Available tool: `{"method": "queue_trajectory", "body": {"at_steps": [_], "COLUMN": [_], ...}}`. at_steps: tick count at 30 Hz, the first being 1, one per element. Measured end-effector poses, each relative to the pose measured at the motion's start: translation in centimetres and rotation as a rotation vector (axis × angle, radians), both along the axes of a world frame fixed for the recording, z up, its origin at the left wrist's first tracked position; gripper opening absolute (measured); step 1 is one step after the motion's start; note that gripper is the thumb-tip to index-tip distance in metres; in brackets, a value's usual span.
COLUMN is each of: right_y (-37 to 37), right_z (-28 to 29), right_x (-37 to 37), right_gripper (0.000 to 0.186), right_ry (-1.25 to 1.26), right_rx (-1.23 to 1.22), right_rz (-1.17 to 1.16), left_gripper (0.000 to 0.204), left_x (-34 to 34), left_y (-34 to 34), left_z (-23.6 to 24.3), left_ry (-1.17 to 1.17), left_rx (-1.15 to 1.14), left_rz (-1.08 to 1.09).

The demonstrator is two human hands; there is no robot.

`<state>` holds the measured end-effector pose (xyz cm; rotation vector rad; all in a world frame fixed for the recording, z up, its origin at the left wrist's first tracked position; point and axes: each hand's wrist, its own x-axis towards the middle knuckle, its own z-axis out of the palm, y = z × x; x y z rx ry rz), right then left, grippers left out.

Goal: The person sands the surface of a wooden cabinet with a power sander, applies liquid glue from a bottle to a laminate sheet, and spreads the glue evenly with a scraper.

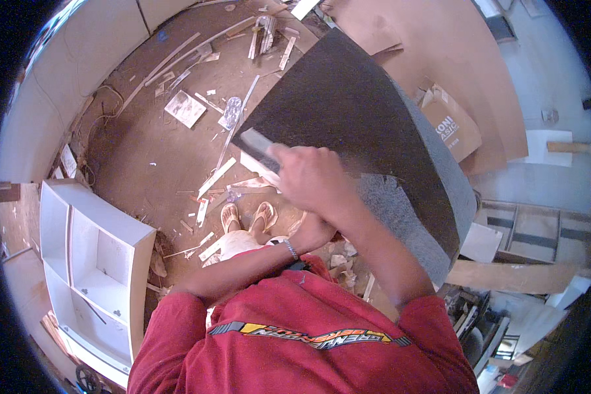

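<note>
A large panel (335, 98) lies tilted in front of me, mostly dark brown-black, with a speckled grey patch (381, 197) on its near part. My right hand (312, 174) is closed round a flat, pale scraper-like strip (257, 140), which lies against the panel's left edge; motion blurs it. My left hand (314, 233) is tucked under my right forearm, close to the panel's near left edge. The forearm covers its fingers, so what they hold, if anything, is hidden.
Wood strips and scraps (217, 177) litter the floor around my feet (246, 217). At left stands a white open cabinet (144, 262). Beyond the panel lie brown sheets (486, 72) and a cardboard piece (450, 125). A compartmented frame (532, 230) is at right.
</note>
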<state>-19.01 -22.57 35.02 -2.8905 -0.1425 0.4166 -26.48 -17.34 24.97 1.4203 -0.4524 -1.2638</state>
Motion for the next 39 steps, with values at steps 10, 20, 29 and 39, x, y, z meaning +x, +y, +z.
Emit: {"method": "queue_trajectory", "body": {"at_steps": [10, 20, 29, 39], "right_y": [-6.0, -20.4, -10.0, -2.8], "right_z": [3.5, 3.0, 0.1, 1.5], "right_x": [-6.1, -12.5, -6.2, -10.9], "right_gripper": [0.041, 0.038, 0.038, 0.037], "right_ry": [-0.314, -0.16, -0.078, -0.091], "right_rx": [0.216, -0.238, -0.127, 0.149], "right_rz": [-0.294, -0.56, -0.266, -0.003], "left_gripper": [0.048, 0.051, 0.043, 0.035], "left_x": [-2.1, -3.2, -5.6, -13.0], "left_y": [-1.8, -2.6, -2.6, -10.2], "left_z": [-4.7, -5.1, -1.9, -9.6], "left_ry": [-0.034, 0.156, -0.018, -0.033], "left_rx": [-0.133, -0.173, -0.112, -0.321], "left_rz": [0.192, 0.317, 0.313, 0.214]}}
